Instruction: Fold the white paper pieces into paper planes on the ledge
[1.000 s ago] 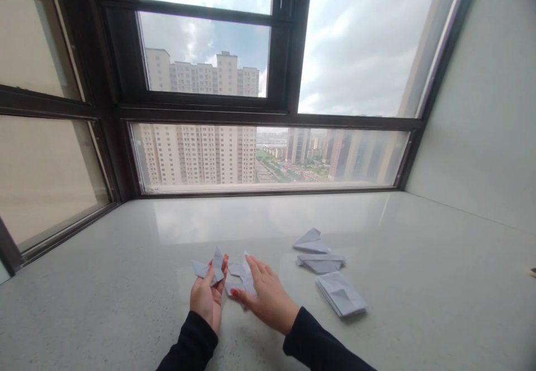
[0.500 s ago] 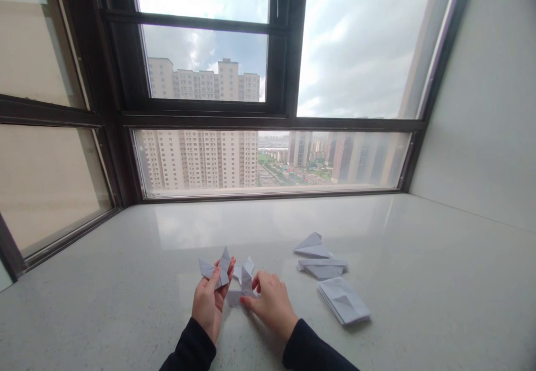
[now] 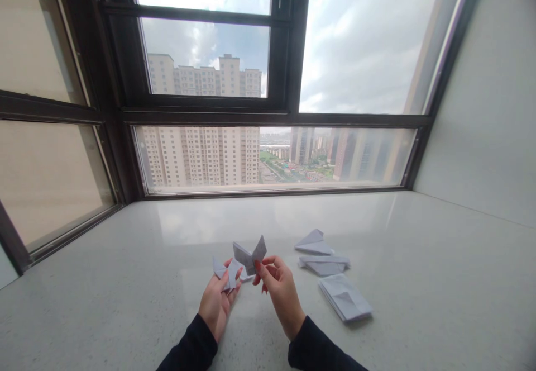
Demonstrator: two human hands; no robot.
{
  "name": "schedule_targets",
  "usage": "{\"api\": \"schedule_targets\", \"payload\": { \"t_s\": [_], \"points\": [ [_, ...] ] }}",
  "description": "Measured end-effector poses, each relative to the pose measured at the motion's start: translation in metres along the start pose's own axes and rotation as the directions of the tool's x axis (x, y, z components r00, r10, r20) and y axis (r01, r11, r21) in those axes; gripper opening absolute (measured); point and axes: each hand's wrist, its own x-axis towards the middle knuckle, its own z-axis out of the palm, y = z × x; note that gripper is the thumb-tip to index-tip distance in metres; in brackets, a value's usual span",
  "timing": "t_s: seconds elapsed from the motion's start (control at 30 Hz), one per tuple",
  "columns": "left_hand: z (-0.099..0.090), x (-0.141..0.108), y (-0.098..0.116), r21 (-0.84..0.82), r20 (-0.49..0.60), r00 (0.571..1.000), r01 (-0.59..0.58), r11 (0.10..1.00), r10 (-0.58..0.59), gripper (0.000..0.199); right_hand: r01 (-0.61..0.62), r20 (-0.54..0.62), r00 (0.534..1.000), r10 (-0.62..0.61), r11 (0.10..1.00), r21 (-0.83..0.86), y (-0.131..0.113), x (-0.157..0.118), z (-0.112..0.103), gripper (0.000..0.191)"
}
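My left hand [image 3: 216, 303] grips a white folded-paper figure [image 3: 233, 273] with pointed flaps between thumb and fingers, low over the pale sill. Pinched between the thumb and fingers of my right hand [image 3: 283, 291] is a second folded-paper figure [image 3: 248, 257], its two wings spread upward in a V. This one is held just above and to the right of the left hand's paper. Behind them a bit of another white folded paper [image 3: 247, 278] shows on the sill, mostly hidden.
Right of my hands lie a paper plane [image 3: 314, 242], a flat folded paper with a long band [image 3: 324, 265] and a stack of folded paper sheets [image 3: 345, 298]. The glossy sill [image 3: 125, 281] runs to a dark-framed window [image 3: 276, 119]; a white wall [image 3: 481, 153] stands at right.
My right hand has lifted its folded-paper figure off the sill and turned it wings up. My left hand has shifted slightly right, still gripping its own piece.
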Motion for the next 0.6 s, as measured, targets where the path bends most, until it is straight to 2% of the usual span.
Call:
{"api": "schedule_targets", "payload": {
  "t_s": [0.1,0.2,0.27,0.43,0.6],
  "points": [
    [0.002,-0.005,0.001,-0.014,0.113,0.993,0.042,0.999,-0.04,0.029,-0.051,0.05,0.998,0.048,0.997,0.055,-0.002,-0.003,0.004,0.034],
    [0.004,-0.009,0.004,-0.027,0.292,0.953,0.09,0.996,-0.079,0.028,-0.095,0.095,0.991,0.089,0.994,0.061,0.001,-0.003,0.005,0.036],
    [0.005,-0.01,0.006,-0.036,0.361,0.93,0.093,0.995,-0.074,0.029,-0.121,0.113,0.987,0.115,0.991,0.055,0.003,-0.003,0.005,0.037],
    [0.005,-0.01,0.007,-0.067,0.421,0.905,0.09,0.994,-0.054,0.044,-0.165,0.144,0.978,0.153,0.983,0.077,0.007,-0.004,0.007,0.041],
    [0.004,-0.013,0.009,-0.104,0.468,0.879,0.153,0.983,-0.088,0.051,-0.16,0.168,0.975,0.145,0.984,0.077,0.009,-0.006,0.009,0.041]
  ]
}}
